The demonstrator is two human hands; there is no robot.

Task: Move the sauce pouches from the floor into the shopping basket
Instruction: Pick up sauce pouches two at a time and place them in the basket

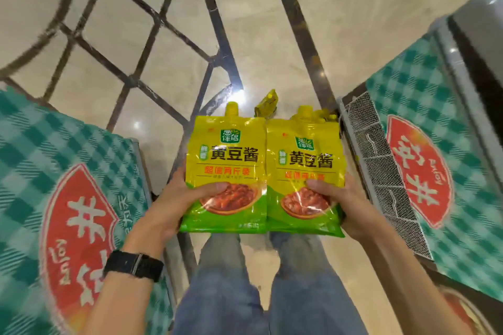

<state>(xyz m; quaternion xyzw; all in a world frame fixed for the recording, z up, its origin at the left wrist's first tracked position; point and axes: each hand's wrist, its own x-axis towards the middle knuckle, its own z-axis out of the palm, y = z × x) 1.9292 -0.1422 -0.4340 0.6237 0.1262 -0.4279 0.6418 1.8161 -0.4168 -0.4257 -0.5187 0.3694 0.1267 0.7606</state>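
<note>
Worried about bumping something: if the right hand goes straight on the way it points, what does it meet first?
Probably the yellow pouches on the floor just beyond the pouch the right hand holds; depth is unclear.

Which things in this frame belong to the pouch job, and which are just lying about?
Job: left hand, left pouch, right hand, right pouch, floor pouches.
Lying about: left checked cabinet, right checked cabinet, wristwatch.
</note>
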